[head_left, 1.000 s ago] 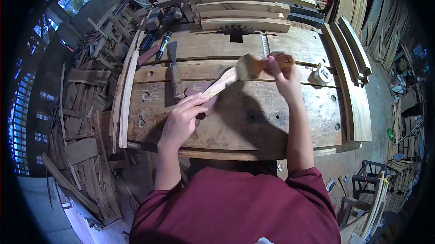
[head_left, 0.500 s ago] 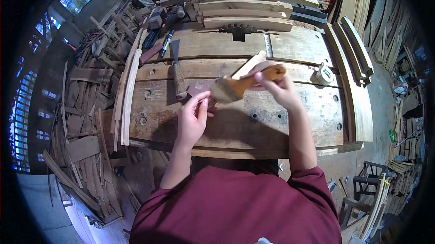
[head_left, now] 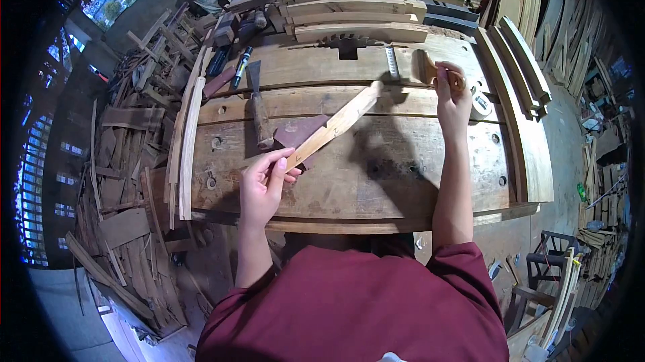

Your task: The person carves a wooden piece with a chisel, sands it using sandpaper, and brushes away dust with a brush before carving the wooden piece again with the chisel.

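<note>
My left hand [head_left: 261,184] pinches the near end of a slim, pale wooden piece [head_left: 344,119] with pencil-like marks on it. The piece slants up and to the right over the workbench [head_left: 322,194]. Beneath it lies a brown sheet of sandpaper [head_left: 290,132]. Out to the right, my right hand [head_left: 455,100] is closed round the wooden handle of a flat brush [head_left: 421,66], its bristles pointing left. The brush is apart from the wooden piece, close to a white tape measure [head_left: 480,103]. A wooden-handled chisel [head_left: 261,117] rests left of the sandpaper.
A saw blade [head_left: 346,41] pokes up through the far part of the bench, with a steel ruler [head_left: 392,63] nearby. Stacked boards [head_left: 356,9] line the back. Long strips [head_left: 191,147] border the left, and more planks [head_left: 521,127] the right. A marker [head_left: 242,66] lies upper left.
My right hand has carried the brush up and right, away from the wooden piece. My left hand has shifted slightly left and down, still gripping the piece, which is now largely uncovered.
</note>
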{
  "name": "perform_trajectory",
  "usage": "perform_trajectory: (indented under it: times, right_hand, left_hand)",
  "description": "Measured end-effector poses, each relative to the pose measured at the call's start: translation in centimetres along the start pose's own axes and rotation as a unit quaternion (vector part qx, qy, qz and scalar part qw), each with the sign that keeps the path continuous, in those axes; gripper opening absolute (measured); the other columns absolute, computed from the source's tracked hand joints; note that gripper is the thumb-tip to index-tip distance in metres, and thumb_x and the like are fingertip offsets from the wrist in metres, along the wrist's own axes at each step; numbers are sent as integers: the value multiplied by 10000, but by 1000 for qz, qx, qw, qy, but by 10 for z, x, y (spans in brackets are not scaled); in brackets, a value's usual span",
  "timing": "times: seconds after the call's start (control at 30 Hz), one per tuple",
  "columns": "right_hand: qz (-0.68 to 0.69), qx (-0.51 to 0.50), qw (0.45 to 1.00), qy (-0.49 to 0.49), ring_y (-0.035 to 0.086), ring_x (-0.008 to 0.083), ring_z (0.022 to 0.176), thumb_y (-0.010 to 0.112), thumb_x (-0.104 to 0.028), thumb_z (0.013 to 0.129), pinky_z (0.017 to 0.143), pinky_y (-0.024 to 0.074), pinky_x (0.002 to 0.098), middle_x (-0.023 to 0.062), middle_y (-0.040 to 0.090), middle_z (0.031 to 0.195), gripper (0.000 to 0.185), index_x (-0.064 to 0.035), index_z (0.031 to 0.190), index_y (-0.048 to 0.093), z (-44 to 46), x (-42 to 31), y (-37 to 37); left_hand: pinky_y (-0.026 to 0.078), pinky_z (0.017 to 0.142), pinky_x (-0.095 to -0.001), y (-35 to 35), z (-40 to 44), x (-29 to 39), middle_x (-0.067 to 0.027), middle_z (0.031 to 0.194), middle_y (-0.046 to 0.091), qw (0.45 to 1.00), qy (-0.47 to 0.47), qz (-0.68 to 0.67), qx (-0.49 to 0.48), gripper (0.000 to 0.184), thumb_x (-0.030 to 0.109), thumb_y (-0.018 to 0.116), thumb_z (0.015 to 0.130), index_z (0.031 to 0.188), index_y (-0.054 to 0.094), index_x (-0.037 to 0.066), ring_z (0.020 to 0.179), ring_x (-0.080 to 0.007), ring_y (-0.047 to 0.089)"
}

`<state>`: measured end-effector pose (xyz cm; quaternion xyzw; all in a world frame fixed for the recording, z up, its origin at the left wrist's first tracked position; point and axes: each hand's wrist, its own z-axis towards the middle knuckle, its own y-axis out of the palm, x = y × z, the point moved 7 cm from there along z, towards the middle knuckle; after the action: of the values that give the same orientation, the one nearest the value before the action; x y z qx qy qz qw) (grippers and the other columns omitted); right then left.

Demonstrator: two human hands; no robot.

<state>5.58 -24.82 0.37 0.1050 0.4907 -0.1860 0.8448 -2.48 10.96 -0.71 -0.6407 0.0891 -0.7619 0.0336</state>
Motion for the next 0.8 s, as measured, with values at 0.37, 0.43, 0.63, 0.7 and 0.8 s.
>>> perform_trajectory:
  times: [0.37, 0.43, 0.63, 0.7, 0.8]
  right_hand:
    - [-67, -37, 992, -98, 439, 264, 1257, 462, 59, 898, 971, 424, 345, 202, 540, 1238, 227, -33, 1050, 604, -6, -17, 31]
    - [-101, -33, 988, -113, 547, 260, 1154, 506, 44, 881, 879, 476, 332, 179, 618, 1124, 228, -53, 1054, 619, 0, -20, 38]
    - [-247, -98, 954, -140, 657, 211, 866, 536, -62, 900, 736, 487, 293, 128, 668, 931, 150, -77, 1016, 631, 53, 11, 73]
    - [-292, -165, 940, -64, 654, 256, 818, 565, -99, 882, 709, 487, 307, 115, 668, 885, 135, -114, 999, 633, 64, 32, 84]
    - [-311, -203, 920, -123, 650, 228, 772, 564, -74, 880, 687, 486, 305, 121, 667, 855, 130, -112, 988, 624, 65, 22, 100]
  left_hand:
    - [524, 739, -250, 15, -19, -16, -101, 1029, 622, 998, -3, -48, -35, 193, 15, 535, 891, 1064, 604, -34, 883, -146, 638]
    - [523, 739, -250, 14, -22, -11, -102, 1031, 622, 998, -1, -46, -36, 191, 13, 532, 892, 1062, 605, -33, 878, -147, 639]
    - [517, 720, -235, 5, -30, -11, -99, 1009, 630, 998, 7, -50, -26, 184, 11, 518, 897, 1049, 613, -32, 855, -147, 645]
    - [518, 713, -233, 4, -32, -10, -100, 992, 635, 998, 7, -57, -20, 181, 8, 516, 897, 1042, 617, -30, 842, -145, 647]
    - [519, 709, -233, 2, -35, -6, -102, 986, 636, 999, 13, -45, -19, 175, 9, 516, 899, 1034, 621, -29, 832, -145, 648]
